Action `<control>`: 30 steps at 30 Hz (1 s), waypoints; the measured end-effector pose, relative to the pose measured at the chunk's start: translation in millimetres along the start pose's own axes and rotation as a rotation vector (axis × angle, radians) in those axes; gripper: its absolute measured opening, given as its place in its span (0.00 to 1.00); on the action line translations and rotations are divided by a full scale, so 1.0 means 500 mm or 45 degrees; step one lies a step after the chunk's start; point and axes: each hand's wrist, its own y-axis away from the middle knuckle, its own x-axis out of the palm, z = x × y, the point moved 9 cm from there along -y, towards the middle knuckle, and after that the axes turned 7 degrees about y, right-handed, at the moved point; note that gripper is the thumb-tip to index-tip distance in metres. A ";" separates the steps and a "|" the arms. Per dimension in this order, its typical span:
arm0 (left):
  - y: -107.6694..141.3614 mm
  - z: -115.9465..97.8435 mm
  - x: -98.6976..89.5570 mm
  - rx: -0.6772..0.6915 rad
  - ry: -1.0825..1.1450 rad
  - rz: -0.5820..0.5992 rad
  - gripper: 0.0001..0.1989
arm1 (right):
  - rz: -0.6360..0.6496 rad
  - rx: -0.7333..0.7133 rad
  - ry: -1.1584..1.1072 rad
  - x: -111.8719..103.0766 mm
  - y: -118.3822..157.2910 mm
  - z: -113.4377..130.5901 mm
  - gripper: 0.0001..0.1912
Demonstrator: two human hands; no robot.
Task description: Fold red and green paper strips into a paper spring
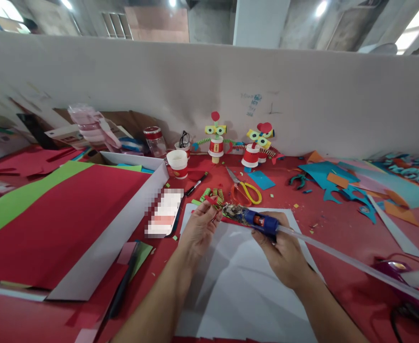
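A blue hot glue gun [264,223] is gripped in my right hand [280,252]. A long clear glue stick [324,245] sticks out of its back end, and its crusted nozzle points left. My left hand [201,226] pinches a small red paper piece [211,200] close to the nozzle; whether the two touch, I cannot tell. Folded green paper strips [206,194] lie just behind the fingers. Under both hands is a white sheet [238,281]. Yellow and orange-handled scissors [247,190] and a black marker [197,184] rest beyond them.
Paper-cup robot figures [216,145] stand against the white partition [181,85]. At left is a white box [124,228] with red and green paper. A phone [166,213], a paper cup [177,165], pliers [298,180], blue scraps [329,176] and a purple device [405,290] surround the sheet.
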 end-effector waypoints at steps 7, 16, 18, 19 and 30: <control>0.000 0.002 0.001 -0.009 -0.003 0.013 0.12 | -0.169 -0.394 0.189 -0.024 0.006 0.062 0.15; 0.001 0.001 0.003 -0.014 0.027 0.042 0.15 | -0.204 -0.530 0.248 -0.026 0.014 0.069 0.19; 0.001 0.000 0.004 -0.005 0.017 0.053 0.14 | -0.203 -0.523 0.254 -0.027 0.015 0.067 0.19; 0.001 0.000 0.004 0.001 0.005 0.051 0.13 | -0.202 -0.515 0.256 -0.027 0.015 0.066 0.19; 0.002 0.001 0.001 0.003 -0.056 0.046 0.12 | -0.195 -0.532 0.205 -0.026 0.015 0.066 0.22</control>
